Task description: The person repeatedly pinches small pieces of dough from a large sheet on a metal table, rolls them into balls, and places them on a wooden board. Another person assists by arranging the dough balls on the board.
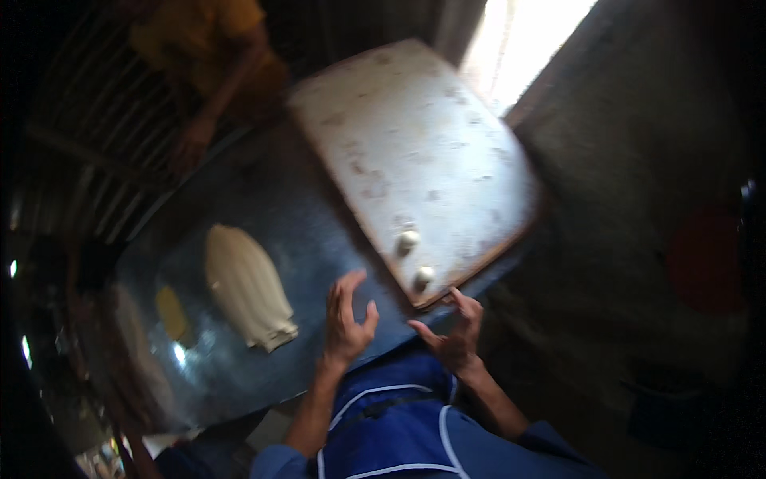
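My left hand (347, 323) is open over the dark metal worktop (239, 176), fingers apart and slightly curled, with nothing in it. At the near corner of a worn, pale baking tray (431, 128) my right hand (455, 335) is also open, thumb out to the side and empty. Two small dough balls (408, 239) sit on the tray near that corner. To the left, a long pale folded piece of dough (249, 283) lies on the worktop beside a flat yellow item (171, 311) that I cannot make out.
Another person (199, 40) in a yellow top stands beyond the worktop at the upper left, before metal bars. A bright opening (519, 44) is at the top right. A reddish round shape (702, 259) and a dark bucket (662, 407) are on the floor at the right. Part of someone's arm shows at lower left.
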The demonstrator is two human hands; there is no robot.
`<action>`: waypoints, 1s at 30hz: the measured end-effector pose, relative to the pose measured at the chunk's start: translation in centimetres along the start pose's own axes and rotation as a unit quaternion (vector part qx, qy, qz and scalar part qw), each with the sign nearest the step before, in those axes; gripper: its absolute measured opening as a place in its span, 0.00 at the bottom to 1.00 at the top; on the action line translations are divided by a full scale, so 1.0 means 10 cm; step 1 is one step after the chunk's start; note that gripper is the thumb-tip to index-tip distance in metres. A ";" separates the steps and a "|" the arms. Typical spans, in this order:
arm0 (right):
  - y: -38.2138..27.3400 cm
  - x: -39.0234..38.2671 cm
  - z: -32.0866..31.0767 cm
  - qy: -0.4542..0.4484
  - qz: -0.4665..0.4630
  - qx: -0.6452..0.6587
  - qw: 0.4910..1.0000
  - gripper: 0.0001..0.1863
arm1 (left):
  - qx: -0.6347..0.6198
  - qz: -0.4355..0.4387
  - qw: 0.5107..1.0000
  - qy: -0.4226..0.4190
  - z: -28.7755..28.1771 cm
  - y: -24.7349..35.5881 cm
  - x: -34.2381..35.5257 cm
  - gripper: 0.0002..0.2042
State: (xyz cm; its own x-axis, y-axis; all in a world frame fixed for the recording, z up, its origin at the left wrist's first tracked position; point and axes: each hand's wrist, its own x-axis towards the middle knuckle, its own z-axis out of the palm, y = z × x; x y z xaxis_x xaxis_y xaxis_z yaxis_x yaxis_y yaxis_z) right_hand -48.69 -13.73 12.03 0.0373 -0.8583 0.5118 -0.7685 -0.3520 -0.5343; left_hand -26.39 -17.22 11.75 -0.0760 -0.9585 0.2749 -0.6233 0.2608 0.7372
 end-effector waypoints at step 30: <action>-1.71 -0.54 1.29 -0.403 -0.071 0.146 0.901 0.10 | -0.758 -0.468 0.446 0.087 -0.93 -0.95 -1.33 0.19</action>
State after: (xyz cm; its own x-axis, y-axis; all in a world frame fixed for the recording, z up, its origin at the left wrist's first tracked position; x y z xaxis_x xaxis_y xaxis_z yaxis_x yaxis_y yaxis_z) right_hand -27.55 -7.92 9.71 0.6637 -0.7480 -0.0032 -0.5238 -0.4617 -0.7159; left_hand -12.24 -5.87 6.78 -0.1903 -0.7409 -0.6441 0.9343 -0.3381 0.1128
